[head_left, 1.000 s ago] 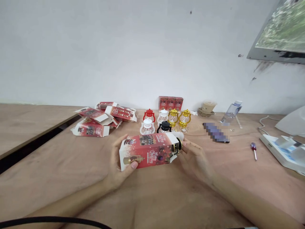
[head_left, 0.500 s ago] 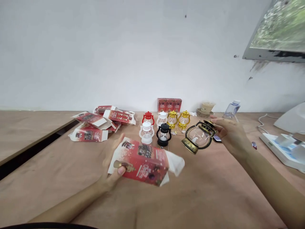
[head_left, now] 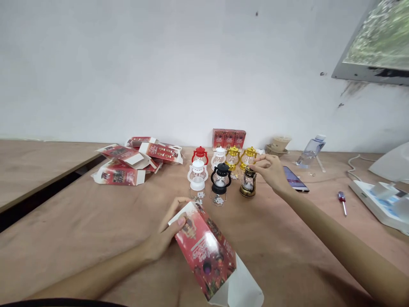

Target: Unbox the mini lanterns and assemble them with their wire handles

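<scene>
My left hand (head_left: 169, 228) is closed round one end of a red printed cardboard box (head_left: 209, 251). The box tilts toward me, its white flaps open at the near end. My right hand (head_left: 271, 172) pinches the top of a bronze-and-black mini lantern (head_left: 248, 183), which is upright at the table, right of a black lantern (head_left: 220, 179). A white lantern (head_left: 197, 175) stands left of the black one. Behind them are a red lantern (head_left: 200, 156), another white lantern (head_left: 219, 157) and two gold lanterns (head_left: 232, 157). Small metal pieces (head_left: 218, 199) lie before the front lanterns.
Opened red boxes (head_left: 119, 172) are piled at the left, near a dark gap between tables. Three small red boxes (head_left: 228, 139) stand by the wall. To the right are a phone (head_left: 295, 179), a bottle (head_left: 310, 151), a cup (head_left: 279, 144), a screwdriver (head_left: 342, 202) and a power strip (head_left: 377, 200).
My right hand has brought the bronze lantern down and left, from tilted in the air to upright beside the black one. My left hand has swung the box's open end down toward me.
</scene>
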Tool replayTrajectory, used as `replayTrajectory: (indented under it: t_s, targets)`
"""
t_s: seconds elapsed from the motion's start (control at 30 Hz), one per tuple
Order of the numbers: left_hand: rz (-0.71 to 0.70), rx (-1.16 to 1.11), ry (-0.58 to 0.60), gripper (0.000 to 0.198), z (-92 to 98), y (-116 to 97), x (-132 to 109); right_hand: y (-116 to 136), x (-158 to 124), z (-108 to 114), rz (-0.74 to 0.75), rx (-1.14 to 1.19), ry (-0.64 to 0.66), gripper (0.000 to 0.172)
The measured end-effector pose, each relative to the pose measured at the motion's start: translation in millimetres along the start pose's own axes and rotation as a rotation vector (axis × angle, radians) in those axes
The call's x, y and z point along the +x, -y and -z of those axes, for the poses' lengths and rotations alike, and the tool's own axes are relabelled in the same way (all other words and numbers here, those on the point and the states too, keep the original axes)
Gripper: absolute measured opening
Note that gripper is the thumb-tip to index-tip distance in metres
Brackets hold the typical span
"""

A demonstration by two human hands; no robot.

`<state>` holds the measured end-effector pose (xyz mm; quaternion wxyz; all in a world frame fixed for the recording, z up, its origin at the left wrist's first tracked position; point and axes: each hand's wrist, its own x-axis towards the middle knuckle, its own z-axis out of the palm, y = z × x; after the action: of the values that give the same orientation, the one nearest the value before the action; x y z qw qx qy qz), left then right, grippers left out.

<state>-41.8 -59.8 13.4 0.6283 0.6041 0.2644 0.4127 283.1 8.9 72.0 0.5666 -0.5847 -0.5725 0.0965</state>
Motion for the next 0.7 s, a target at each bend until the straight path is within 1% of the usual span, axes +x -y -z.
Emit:
replayTrajectory:
  t_s: [0.07,0.13,0.23,0.3,0.33,0.37,0.4,0.43,0.47,0.53,0.57,0.63,0.7]
  targets:
    - [0.007,0.009,-0.005,0.042,1.2,-0.3,2.0,-2.8,-3.0,-2.9,-0.019,0.001,0.014,0.032]
    - [0.005,0.017,0.023,0.039,1.4,-1.1,2.8,-7.4,-9.4,-6.1,-0.025,0.023,0.0,0.036]
    - [0.021,0.029,0.09,0.039,-1.0,-2.9,1.9,-14.2,-26.8,-12.2,0.028,-0.008,-0.103,0.041]
    - [0.037,0.028,0.092,0.039,-3.4,-4.1,1.0,-12.6,-45.3,-15.7,0.154,-0.111,-0.197,0.04]
    - [0.047,0.027,0.086,0.039,-4.5,-4.7,0.9,-8.5,-56.6,-16.7,0.249,-0.166,-0.216,0.039]
    - [0.055,0.03,0.077,0.039,-5.3,-5.3,0.8,-1.9,-69.1,-17.2,0.35,-0.202,-0.2,0.039]
    - [0.056,0.038,0.069,0.039,-5.8,-5.9,1.0,6.9,-82.1,-17.1,0.453,-0.211,-0.152,0.041]
    - [0.054,0.052,0.061,0.039,-5.9,-6.3,1.3,17.3,-95.2,-16.6,0.53,-0.191,-0.034,0.043]
    - [0.048,0.07,0.052,0.04,-5.7,-6.5,1.6,28.7,-107.6,-15.7,0.555,-0.139,0.089,0.044]
    - [0.009,0.11,-0.016,0.041,-4.3,-6.1,2.1,50.5,-128.4,-13.7,0.516,0.011,0.344,0.048]
    - [-0.021,0.128,-0.06,0.042,-3.3,-5.4,2.2,59.2,-136.1,-12.9,0.488,0.056,0.47,0.052]
    - [-0.094,0.152,-0.134,0.042,-1.1,-3.0,2.1,70.0,-145.7,-12.2,0.381,0.108,0.651,0.067]
    - [-0.169,0.157,-0.142,0.041,0.6,-0.4,1.7,72.6,-148.5,-12.9,0.236,0.148,0.786,0.081]
